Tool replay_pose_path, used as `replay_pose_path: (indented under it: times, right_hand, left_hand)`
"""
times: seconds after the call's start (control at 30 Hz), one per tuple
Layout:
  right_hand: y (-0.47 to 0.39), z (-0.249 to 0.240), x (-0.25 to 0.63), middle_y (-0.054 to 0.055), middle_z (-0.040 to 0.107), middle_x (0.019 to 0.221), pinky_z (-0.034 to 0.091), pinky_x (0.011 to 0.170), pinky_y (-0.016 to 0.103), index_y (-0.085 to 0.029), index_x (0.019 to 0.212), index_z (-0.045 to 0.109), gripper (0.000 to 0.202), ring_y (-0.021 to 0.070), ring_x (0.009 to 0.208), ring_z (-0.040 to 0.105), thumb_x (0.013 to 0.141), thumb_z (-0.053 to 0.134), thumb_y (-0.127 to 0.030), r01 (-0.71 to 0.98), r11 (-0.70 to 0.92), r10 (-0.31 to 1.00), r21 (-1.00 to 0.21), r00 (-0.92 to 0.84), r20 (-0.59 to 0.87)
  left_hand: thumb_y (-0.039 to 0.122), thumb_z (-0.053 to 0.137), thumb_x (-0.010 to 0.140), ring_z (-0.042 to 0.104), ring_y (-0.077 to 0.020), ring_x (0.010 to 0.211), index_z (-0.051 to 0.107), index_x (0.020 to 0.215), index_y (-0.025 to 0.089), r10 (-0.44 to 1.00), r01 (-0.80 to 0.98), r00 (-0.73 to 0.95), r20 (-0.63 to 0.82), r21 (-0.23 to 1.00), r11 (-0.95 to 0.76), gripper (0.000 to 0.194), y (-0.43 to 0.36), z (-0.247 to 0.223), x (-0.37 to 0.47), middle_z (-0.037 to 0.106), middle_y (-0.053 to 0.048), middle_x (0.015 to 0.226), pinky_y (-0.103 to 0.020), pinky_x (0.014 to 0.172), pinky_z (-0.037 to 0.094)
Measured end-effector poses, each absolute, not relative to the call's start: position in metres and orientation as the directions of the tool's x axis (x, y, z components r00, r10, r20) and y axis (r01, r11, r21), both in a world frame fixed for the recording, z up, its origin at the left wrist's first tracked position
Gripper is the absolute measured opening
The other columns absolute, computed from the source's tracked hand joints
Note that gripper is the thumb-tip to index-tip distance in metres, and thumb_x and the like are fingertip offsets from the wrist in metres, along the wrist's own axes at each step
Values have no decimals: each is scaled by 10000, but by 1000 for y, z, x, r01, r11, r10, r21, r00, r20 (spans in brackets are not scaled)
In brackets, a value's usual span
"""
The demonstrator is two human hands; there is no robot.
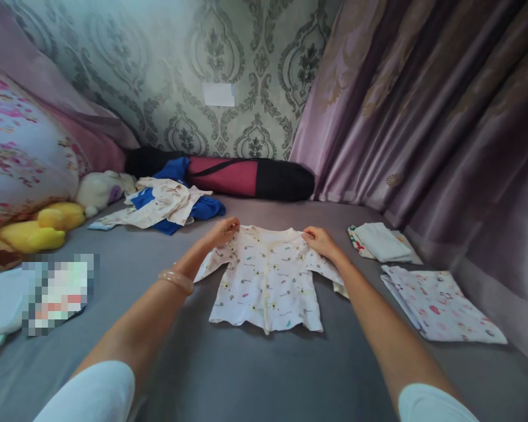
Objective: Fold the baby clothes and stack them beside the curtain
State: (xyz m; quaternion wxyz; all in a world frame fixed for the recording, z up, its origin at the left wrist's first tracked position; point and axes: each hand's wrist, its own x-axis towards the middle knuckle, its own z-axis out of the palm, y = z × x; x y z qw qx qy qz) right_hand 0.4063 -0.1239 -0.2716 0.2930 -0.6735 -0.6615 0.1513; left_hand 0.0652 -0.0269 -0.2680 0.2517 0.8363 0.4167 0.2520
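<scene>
We position the small patterned shirt (270,281) flat on the gray sheet (255,375), front up. Our left hand (226,230) grips its left-side shoulder in view; our right hand (318,240) grips the opposite shoulder. Folded cloths (444,305) lie to the right.

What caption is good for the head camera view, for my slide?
Two hands hold a small patterned shirt by its shoulders on a grey sheet.

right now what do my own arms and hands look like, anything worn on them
Both arms wear short white sleeves, cut off above the elbow. Around the left wrist sits a pale, smooth, rounded bangle. The right wrist is bare. Both hands, left and right, are gloveless.
</scene>
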Motion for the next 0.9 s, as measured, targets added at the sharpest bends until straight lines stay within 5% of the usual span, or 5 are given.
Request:
replay_pose_path:
  times: [0.2, 0.37, 0.57, 0.67, 0.9]
  right_hand:
    - [-130, -272, 398, 71, 683, 998, 426, 767, 267, -213, 1034, 633, 262, 192, 911, 607, 936, 417, -325, 948, -12, 973, -317, 84, 216]
    - [-125, -260, 396, 88, 638, 1108, 407, 773, 294, -243, 1121, 592, 343, 213, 946, 613, 995, 298, -368, 998, -21, 982, -51, 30, 185]
    - [-106, -271, 398, 97, 628, 1146, 415, 787, 321, -252, 1142, 584, 358, 225, 929, 635, 995, 294, -401, 998, -35, 995, 59, 29, 98]
    - [-98, -279, 402, 108, 651, 1128, 430, 805, 317, -228, 1100, 612, 332, 232, 970, 633, 976, 360, -406, 998, -29, 996, -47, 33, 84]
    - [-104, -269, 453, 94, 721, 841, 483, 568, 227, -146, 922, 651, 454, 148, 650, 666, 960, 337, -471, 669, -270, 930, -692, 367, -8]
  left_hand:
    - [344, 349, 921, 585, -185, 800, 583, 1021, 197, 774, 647, 575, 266, 431, -629, 294, -20, -272, 70, 634, -66, 881, -270, 710, 426]
    - [357, 277, 962, 619, -200, 836, 553, 1138, 216, 802, 775, 562, 203, 209, -596, 356, -10, -270, 76, 604, -102, 1036, -279, 691, 422]
    - [361, 270, 961, 627, -199, 775, 570, 1120, 227, 791, 784, 595, 143, 112, -611, 365, 6, -277, 83, 598, -103, 1033, -280, 644, 414]
    - [379, 332, 935, 629, -213, 796, 607, 1061, 201, 803, 780, 583, 123, 191, -596, 351, 13, -280, 86, 628, -111, 995, -286, 666, 424]
    - [521, 448, 810, 638, -223, 774, 655, 927, 160, 950, 778, 298, 90, 554, -297, 432, 16, -278, 29, 699, -92, 848, -278, 660, 457]
